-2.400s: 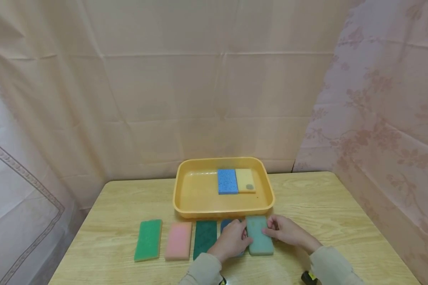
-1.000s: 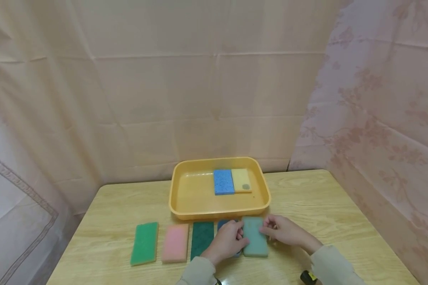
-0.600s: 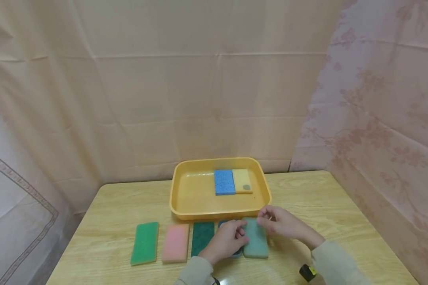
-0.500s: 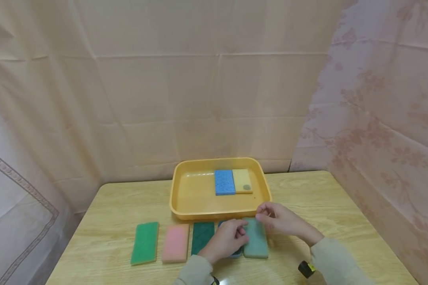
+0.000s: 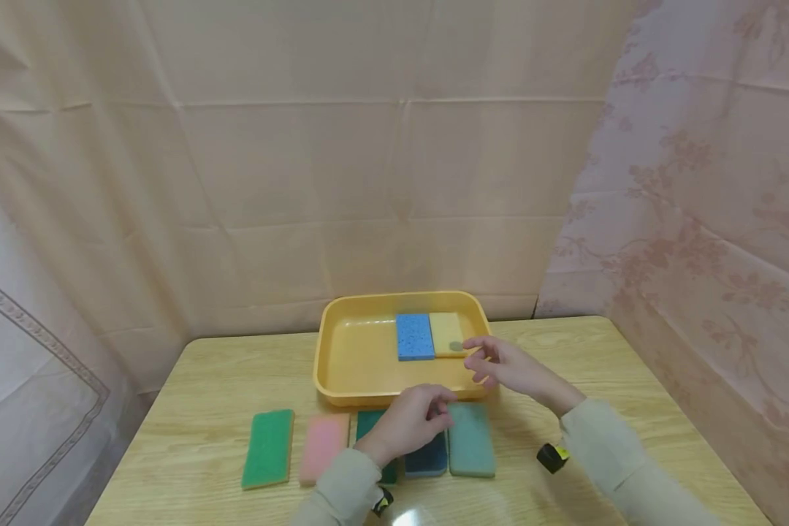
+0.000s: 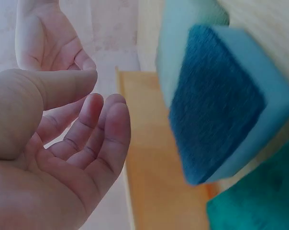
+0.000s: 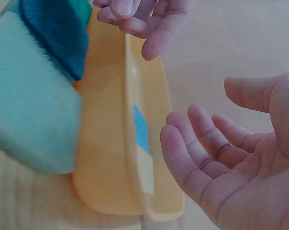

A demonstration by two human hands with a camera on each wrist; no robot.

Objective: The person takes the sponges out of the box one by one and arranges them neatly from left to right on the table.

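My left hand (image 5: 409, 420) hovers over the row of sponges, fingers loosely bent and holding nothing. Beneath it lie a dark green sponge (image 5: 389, 475) and a dark blue sponge (image 5: 426, 460), both partly hidden in the head view. My right hand (image 5: 506, 367) is raised over the right front corner of the yellow tray (image 5: 361, 397), its fingers relaxed with nothing between them. Just in front of the tray lies a pale green sponge (image 5: 471, 442), touched by neither hand. Inside the tray, a speckled blue sponge (image 5: 415, 337) sits beside a pale yellow sponge (image 5: 445, 332).
At the left of the row are a bright green sponge (image 5: 267, 448) and a pink sponge (image 5: 322, 442). All rest on a wooden table (image 5: 191, 424). A beige curtain (image 5: 368, 161) hangs behind it, and a floral cloth (image 5: 710, 219) at the right.
My right hand has left the pale green sponge's edge and moved up and forward to the tray. The left hand has lifted off that sponge, uncovering more of the dark blue one.
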